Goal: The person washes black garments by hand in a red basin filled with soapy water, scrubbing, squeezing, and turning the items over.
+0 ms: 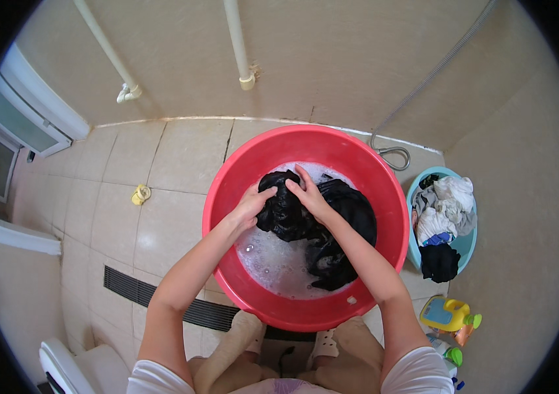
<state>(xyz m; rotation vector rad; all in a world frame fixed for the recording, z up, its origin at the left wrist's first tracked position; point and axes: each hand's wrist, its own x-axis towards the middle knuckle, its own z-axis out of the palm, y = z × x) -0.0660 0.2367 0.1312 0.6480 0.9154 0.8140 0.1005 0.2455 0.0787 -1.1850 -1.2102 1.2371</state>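
A large red plastic basin [304,315] stands on the tiled floor before me, with sudsy water [274,266] in it. Soaked black cloth [284,212] is bunched up between my two hands at the basin's left-centre. My left hand [250,204] grips its left side, thumb on top. From the right, my right hand [309,194] holds the same bunch, its thumb and fingertips pressed on the fabric. More wet black cloth [353,212] lies in the water to the right, partly hidden under my right forearm. Whether it is one garment or several, I cannot tell.
A light-blue tub [469,253] of mixed clothes sits right of the basin. A yellow detergent jug [444,313] and other bottles line the right wall. A shower hose [400,152] ends behind the basin. Left are a floor drain grate [132,284], a yellow item [140,194] and a toilet [80,367].
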